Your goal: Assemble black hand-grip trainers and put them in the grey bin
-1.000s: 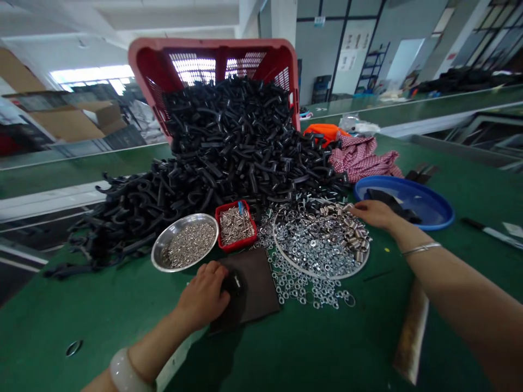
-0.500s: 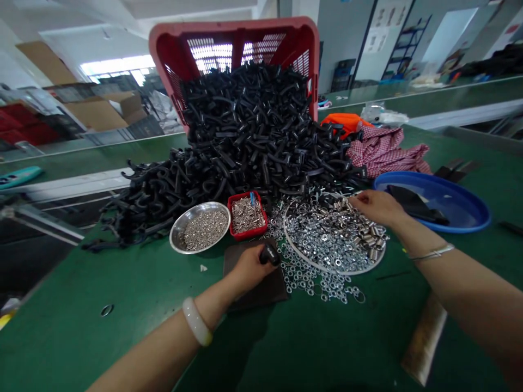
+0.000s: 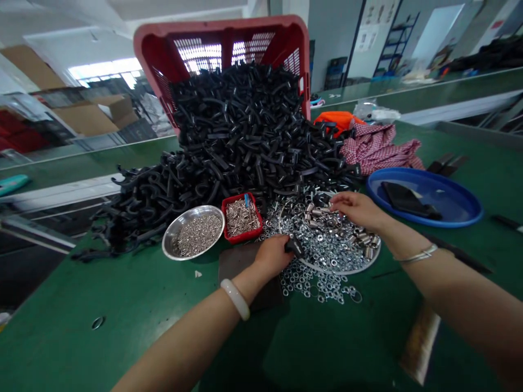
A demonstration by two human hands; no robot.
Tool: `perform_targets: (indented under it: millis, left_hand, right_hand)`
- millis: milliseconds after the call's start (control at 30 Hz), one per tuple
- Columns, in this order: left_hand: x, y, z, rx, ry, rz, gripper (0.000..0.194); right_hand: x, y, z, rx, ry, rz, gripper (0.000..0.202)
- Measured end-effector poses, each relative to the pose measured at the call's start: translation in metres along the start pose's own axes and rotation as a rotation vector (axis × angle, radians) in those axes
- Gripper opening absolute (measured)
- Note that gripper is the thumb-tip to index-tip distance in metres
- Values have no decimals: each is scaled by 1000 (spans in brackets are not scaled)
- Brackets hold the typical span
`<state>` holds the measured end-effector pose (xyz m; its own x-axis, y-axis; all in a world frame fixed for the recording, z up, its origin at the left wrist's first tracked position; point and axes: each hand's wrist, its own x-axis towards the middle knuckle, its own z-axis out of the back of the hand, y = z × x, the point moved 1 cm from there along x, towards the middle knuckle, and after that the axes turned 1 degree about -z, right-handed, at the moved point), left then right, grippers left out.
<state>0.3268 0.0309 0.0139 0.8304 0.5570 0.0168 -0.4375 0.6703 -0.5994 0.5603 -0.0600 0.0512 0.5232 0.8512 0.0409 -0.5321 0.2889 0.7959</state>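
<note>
My left hand (image 3: 274, 255) is closed around a black plastic handle (image 3: 294, 246), its end reaching over the left rim of a round white tray (image 3: 304, 263). Metal nuts (image 3: 322, 256) fill much of that tray and spill out in front of it. My right hand (image 3: 355, 209) hovers over the tray's back right part, fingertips drawn together near the silvery coil springs (image 3: 314, 218). Whatever those fingers hold, if anything, is too small to make out. Under my left forearm lies a dark flat pad (image 3: 235, 267).
A red crate (image 3: 220, 27) lies tipped, spilling a heap of black handles (image 3: 245, 136). A metal bowl (image 3: 166, 247) and a red box of pins (image 3: 241, 238) stand left of the tray. To the right are a blue basin (image 3: 461, 209), a checked cloth (image 3: 379, 147) and a hammer-like wooden handle (image 3: 420, 343).
My left hand has moved right and slightly up with the black handle, to the tray's edge. My right hand has shifted left over the springs. The whole view has slid slightly.
</note>
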Motion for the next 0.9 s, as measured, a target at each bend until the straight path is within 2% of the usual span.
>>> perform_targets:
  millis: [133, 200, 267, 333, 400, 467, 533, 600, 667, 800, 900]
  left_hand:
    - [-5, -1, 1, 58, 30, -43, 10]
    - [-8, -2, 1, 41, 28, -61, 12]
    - [-10, -3, 0, 47, 30, -80, 12]
    - [-13, -5, -1, 66, 34, -111, 15]
    - [-16, -4, -2, 73, 28, -129, 20]
    - [-17, -2, -3, 41, 1, -109, 20]
    - [-16, 3, -5, -47, -39, -68, 16]
    - [-12, 6, -7, -178, -77, -14, 17]
    - [-8, 8, -8, -314, -103, 54, 19]
    - [-3, 10, -7, -438, -67, 182, 13]
    - [-7, 10, -5, -512, -15, 245, 11]
  right_hand:
    - [-20, 16, -5, -383, 175, 441, 29]
    - [-24, 26, -14, -532, 174, 530, 32]
    - [-24, 36, -27, -658, 153, 494, 30]
    - [-21, 43, -39, -759, 134, 395, 24]
    - [-16, 45, -47, -780, 114, 321, 19]
    - [-11, 42, -47, -612, 80, 302, 18]
    - [-6, 36, -41, -250, 40, 263, 22]
    - [-3, 30, -32, 145, 48, 141, 29]
    - [-5, 28, -25, 424, 126, 5, 32]
    - [-22, 38, -20, 690, 275, -93, 30]
    - [-43, 43, -21, 740, 221, -87, 28]
